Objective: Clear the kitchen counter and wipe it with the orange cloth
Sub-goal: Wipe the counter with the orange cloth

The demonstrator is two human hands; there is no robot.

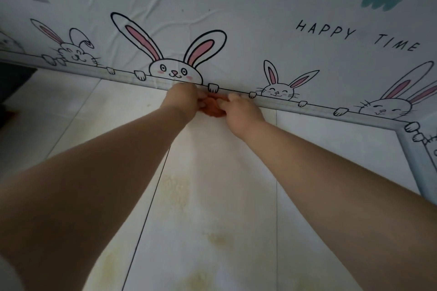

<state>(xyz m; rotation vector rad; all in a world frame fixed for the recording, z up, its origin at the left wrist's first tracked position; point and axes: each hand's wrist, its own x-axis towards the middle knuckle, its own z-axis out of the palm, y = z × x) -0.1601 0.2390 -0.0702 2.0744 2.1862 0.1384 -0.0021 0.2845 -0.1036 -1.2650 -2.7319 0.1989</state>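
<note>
Both my arms reach far across the white tiled counter to its back edge. A bunched orange cloth lies there against the wall's lower strip. My left hand grips the cloth from the left and my right hand grips it from the right. Most of the cloth is hidden under my fingers; only a small orange patch shows between the two hands.
A wall covering with cartoon rabbits and the words "HAPPY TIME" rises behind the counter. It turns a corner at the right. Yellowish stains mark the tiles near me. A dark area lies at the far left.
</note>
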